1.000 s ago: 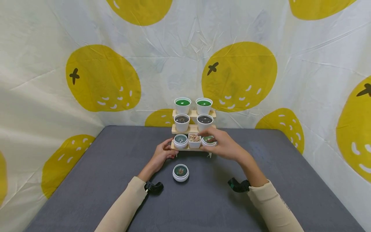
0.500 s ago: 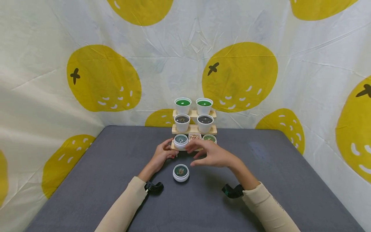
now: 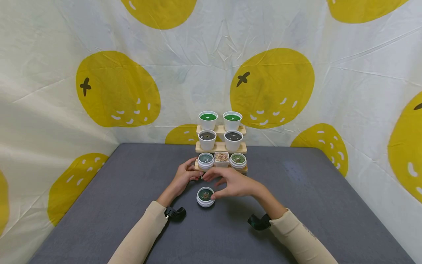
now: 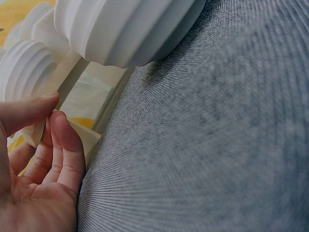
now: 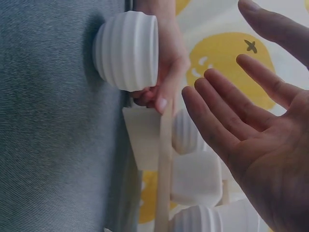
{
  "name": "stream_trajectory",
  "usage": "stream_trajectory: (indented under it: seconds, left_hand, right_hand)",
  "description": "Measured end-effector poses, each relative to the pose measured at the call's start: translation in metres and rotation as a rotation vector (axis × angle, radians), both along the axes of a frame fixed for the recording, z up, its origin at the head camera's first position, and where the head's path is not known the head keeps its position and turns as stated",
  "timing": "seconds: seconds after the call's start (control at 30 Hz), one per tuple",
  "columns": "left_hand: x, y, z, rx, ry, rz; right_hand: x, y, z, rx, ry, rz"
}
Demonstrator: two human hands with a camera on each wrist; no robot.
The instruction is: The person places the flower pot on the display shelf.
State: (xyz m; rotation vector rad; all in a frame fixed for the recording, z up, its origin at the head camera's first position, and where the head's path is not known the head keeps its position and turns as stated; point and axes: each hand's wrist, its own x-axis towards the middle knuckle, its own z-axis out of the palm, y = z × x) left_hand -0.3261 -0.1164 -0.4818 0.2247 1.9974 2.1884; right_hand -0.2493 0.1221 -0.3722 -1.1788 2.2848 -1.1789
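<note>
A three-tier wooden stand [image 3: 220,147] holds small white pots. My left hand [image 3: 182,176] pinches the left end of its lowest shelf, thumb on top and fingers below, as the left wrist view shows at the shelf edge [image 4: 67,79]. In front of the stand, a white ribbed pot [image 3: 205,201] with a dark green filling sits on the table; the right wrist view shows its ribbed side [image 5: 128,50]. My right hand [image 3: 235,182] hovers just above and right of this pot. Its fingers [image 5: 231,101] are extended and spread from the thumb, holding nothing.
On the lowest shelf stand a ribbed pot [image 3: 206,163], a square pot [image 3: 221,161] of pale bits and another ribbed pot [image 3: 238,163]. Grey-filled cups [image 3: 207,143] and green-filled cups [image 3: 232,123] occupy the upper shelves. A fruit-patterned curtain [image 3: 191,84] hangs behind the table [image 3: 132,165].
My right hand has left the right-hand pot on the lowest shelf and come down and left, to beside the loose pot. My left hand keeps its place on the stand.
</note>
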Motion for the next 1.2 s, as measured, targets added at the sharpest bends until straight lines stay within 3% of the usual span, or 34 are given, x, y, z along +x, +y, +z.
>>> stream_trajectory:
  seconds: [0.27, 0.73, 1.2]
  left_hand:
    - [0.000, 0.000, -0.001, 0.002, 0.010, 0.006]
    - [0.002, -0.001, -0.001, 0.015, 0.015, -0.005]
    - [0.002, -0.001, -0.001, 0.010, 0.023, -0.010]
  right_hand:
    - [-0.003, -0.004, -0.010, 0.033, -0.041, 0.033]
    - [-0.004, -0.007, -0.016, 0.074, 0.000, 0.057]
    - [-0.008, -0.014, -0.032, 0.096, 0.011, 0.049]
